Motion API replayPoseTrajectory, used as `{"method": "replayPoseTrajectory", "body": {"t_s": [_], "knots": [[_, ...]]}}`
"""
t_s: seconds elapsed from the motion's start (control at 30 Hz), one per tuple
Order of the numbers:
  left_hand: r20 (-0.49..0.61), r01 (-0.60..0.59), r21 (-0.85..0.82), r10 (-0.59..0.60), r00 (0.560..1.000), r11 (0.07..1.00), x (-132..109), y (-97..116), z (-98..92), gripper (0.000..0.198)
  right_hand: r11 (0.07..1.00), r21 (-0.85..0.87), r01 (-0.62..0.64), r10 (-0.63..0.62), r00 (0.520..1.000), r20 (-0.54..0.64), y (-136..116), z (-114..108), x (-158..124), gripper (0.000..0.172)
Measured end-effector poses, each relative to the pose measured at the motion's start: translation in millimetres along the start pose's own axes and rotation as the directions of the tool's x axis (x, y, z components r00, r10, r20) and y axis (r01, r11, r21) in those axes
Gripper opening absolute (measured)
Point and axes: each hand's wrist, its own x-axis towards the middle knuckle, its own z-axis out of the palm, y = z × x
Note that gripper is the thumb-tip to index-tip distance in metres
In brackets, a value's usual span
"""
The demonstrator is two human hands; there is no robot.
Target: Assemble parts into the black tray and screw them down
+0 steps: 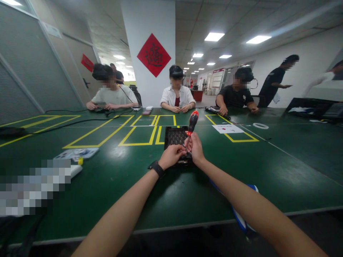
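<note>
Indoors | green table [268,171], yellow tape [136,144] | red sign [154,55] on white pillar [148,89] | right hand [196,147] grips screwdriver [193,123] | left hand [171,156] unclear

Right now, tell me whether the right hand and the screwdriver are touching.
Touching. The head view shows it: the right hand grips the screwdriver near the lower end of its handle.

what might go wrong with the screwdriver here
The screwdriver in the right hand points down close to the fingers of the left hand, so a slip might jab them. The black case sits on a shiny green table and might slide if pushed.
</note>
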Motion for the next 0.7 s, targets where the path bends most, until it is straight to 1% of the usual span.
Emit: {"method": "replayPoseTrajectory", "body": {"t_s": [0.13,0.27,0.37,0.57,0.63,0.7], "knots": [[-0.014,0.0,0.017,0.001,1.0,1.0,1.3,0.2,0.3,0.019,1.0,-0.024,0.01,-0.011,1.0,-0.014,-1.3,0.3,-0.2,0.034],[-0.056,0.049,0.0,-0.049,0.997,0.999,1.8,-1.8,2.7,0.021,0.999,-0.01,0.031,-0.031,0.999,-0.029,-1.9,0.9,-0.4,0.032],[-0.067,0.065,0.006,-0.064,0.996,0.998,1.8,-4.4,4.5,0.023,1.0,-0.009,0.023,-0.023,1.0,-0.017,-1.8,-0.1,0.4,0.032],[-0.039,0.033,-0.047,-0.035,0.999,0.998,2.4,-3.9,4.7,0.019,0.999,-0.037,-0.008,0.01,0.998,0.065,-5.5,-5.0,4.4,0.033],[-0.028,0.02,-0.089,-0.023,0.999,0.996,3.0,-2.2,4.1,0.018,0.999,-0.036,-0.006,0.008,0.998,0.063,-6.5,-6.0,5.3,0.032],[-0.025,0.01,-0.133,-0.014,1.0,0.991,3.5,-0.2,3.5,0.018,1.0,-0.03,0.0,0.001,0.999,0.036,-7.1,-6.3,5.6,0.031]]}}
